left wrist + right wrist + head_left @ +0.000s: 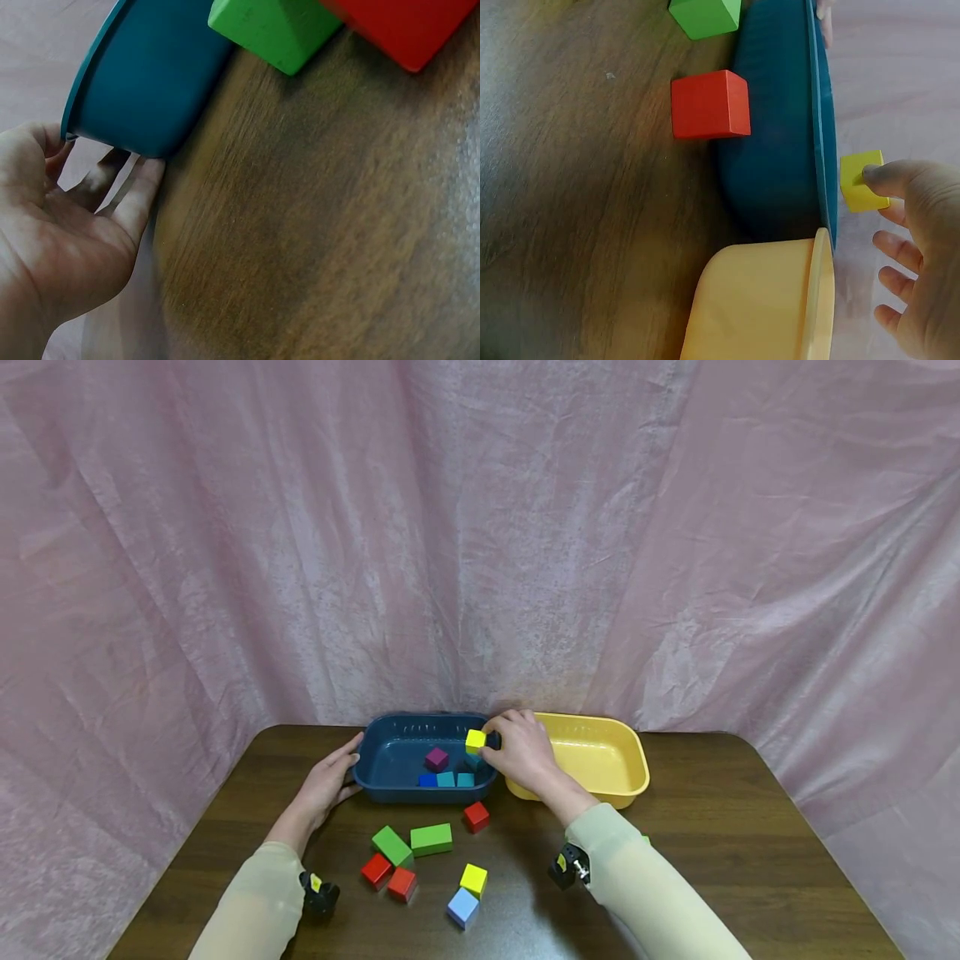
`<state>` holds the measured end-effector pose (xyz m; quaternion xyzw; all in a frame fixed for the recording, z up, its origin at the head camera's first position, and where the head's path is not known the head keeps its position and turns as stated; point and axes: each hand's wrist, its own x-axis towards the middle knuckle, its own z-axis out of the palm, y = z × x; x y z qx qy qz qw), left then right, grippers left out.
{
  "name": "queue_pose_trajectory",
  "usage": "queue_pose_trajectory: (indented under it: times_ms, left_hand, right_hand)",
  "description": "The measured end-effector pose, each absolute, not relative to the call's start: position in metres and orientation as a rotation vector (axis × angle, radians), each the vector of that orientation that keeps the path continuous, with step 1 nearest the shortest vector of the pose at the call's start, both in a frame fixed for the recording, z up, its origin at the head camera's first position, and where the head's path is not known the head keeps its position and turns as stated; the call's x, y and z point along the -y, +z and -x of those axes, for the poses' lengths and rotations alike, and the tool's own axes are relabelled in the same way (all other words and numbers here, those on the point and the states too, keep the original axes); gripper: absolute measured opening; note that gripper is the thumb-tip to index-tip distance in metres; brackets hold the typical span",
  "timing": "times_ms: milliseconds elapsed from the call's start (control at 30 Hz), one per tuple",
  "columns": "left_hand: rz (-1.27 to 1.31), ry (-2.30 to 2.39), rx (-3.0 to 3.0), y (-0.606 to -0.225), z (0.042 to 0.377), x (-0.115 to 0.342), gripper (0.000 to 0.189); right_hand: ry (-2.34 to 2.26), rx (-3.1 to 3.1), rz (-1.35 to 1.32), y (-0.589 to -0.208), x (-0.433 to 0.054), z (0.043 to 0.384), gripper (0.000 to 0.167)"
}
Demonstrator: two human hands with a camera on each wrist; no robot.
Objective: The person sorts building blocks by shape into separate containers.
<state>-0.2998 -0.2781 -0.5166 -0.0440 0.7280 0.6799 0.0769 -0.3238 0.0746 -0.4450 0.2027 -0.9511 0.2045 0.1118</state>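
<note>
Fingers of my left hand (326, 781): loosely spread and fairly straight, touching the left end of the blue tray (408, 795); I see no pinch on it.
Left cluster: on the bench (712, 827), the left red cube (377, 871), the left green block (392, 843) and the middle red cube (402, 885) sit close together.
Blue tray: its long axis runs left to right between my hands. Inside, towards the right, are a purple cube (437, 760), a dark blue block (427, 781) and teal cubes (446, 779), some partly hidden.
Right green block (431, 841): lies lengthwise in front of that tray.
Pale blue cube (462, 907) and loose yellow cube (474, 878): side by side nearest me; whether they touch I can't tell.
Held yellow cube (476, 742): over the right end of the blue tray, above its rim, with a teal cube showing just beside my thumb.
Lone red cube (476, 817): just in front of that same end.
Fingers of my right hand (521, 747): thumb and forefinger pinch the held yellow cube; the others bend loosely beside it.
Deciding relation, as I judge it: cube above tray. It lies at my right fingertips, left of the palm; a cube gives no long axis to turn, and my right hand is the nearer.
Yellow tray (600, 760): right of the blue one, partly behind my right hand.
</note>
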Motion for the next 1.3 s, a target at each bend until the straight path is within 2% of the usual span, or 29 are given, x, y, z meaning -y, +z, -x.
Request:
queue_pose_trajectory:
  times_ms: [733, 933, 1300]
  left_hand:
    - [0.148, 2.039, -2.184, -0.519, 0.299, 0.277, 0.054]
    - [0.135, 2.027, -2.194, -0.519, 0.300, 0.277, 0.054]
    - [0.145, 2.028, -2.193, -0.518, 0.301, 0.278, 0.053]
  right_hand:
    - [0.522, 2.796, -0.592, -0.449, -0.049, 0.328, 0.036]
    - [0.568, 2.791, -0.591, -0.450, -0.052, 0.328, 0.042]
    - [0.670, 2.722, -0.614, -0.437, -0.072, 0.316, 0.040]
